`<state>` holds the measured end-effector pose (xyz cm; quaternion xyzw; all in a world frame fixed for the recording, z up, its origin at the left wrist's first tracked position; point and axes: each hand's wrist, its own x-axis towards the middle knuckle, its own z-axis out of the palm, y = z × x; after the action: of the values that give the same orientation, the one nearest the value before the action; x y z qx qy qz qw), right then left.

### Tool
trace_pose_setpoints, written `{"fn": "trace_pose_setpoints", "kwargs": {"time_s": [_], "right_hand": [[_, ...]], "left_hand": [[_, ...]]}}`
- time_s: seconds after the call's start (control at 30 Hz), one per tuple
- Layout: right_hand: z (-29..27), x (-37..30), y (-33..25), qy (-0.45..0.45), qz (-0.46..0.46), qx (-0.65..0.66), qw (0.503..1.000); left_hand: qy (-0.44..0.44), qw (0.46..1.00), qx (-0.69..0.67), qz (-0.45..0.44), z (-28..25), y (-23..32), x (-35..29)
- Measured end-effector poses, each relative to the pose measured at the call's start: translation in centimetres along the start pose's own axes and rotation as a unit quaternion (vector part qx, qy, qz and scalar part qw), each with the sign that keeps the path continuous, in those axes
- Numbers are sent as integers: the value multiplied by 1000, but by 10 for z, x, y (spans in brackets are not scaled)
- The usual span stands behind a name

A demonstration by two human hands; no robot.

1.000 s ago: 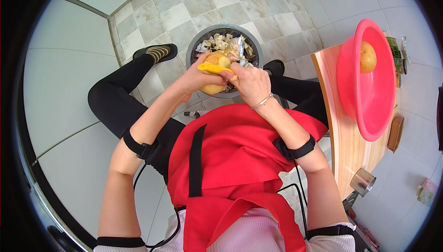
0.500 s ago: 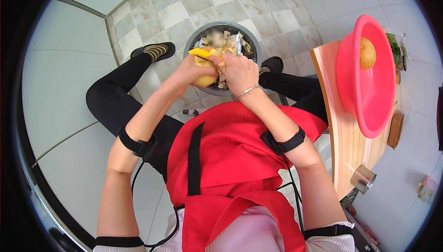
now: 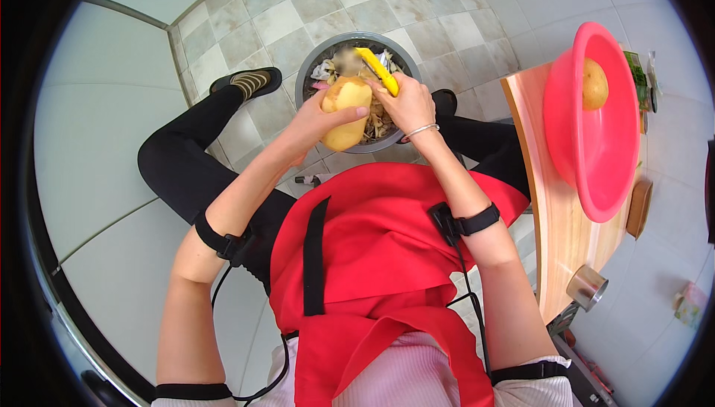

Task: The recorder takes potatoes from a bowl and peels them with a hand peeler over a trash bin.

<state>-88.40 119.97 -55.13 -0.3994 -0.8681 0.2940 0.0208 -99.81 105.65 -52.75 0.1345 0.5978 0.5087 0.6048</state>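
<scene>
My left hand [image 3: 322,118] is wrapped round a partly peeled potato [image 3: 344,133], its thumb across the front. Pale yellow flesh shows over much of the potato, with brown skin left near its top. To its right, my right hand [image 3: 408,105] grips a yellow peeler [image 3: 377,70], which points up and to the left, apart from the potato. Both hands are over a grey basin [image 3: 304,79] on the floor, which holds peelings and scraps.
On the right, a pink basin [image 3: 555,128] with one unpeeled potato [image 3: 594,85] stands on a wooden table [image 3: 532,176]. A metal cup [image 3: 587,288] is at the table's near end. My legs straddle the grey basin on the tiled floor [image 3: 290,16].
My right hand has moved right with the peeler, off the potato, and the peeler has turned. More of the peeled potato shows in my left hand.
</scene>
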Motion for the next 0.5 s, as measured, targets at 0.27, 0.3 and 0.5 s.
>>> {"fn": "trace_pose_setpoints", "kwargs": {"time_s": [0.27,0.3,0.5], "right_hand": [[8,0,13,57,-81,89,991],[6,-2,11,56,-78,91,991],[2,-28,-14,54,-123,14,991]], "left_hand": [[28,996,48,75,-12,-11,7],[28,996,49,76,-11,-11,8],[84,985,136,63,-8,-12,10]]}}
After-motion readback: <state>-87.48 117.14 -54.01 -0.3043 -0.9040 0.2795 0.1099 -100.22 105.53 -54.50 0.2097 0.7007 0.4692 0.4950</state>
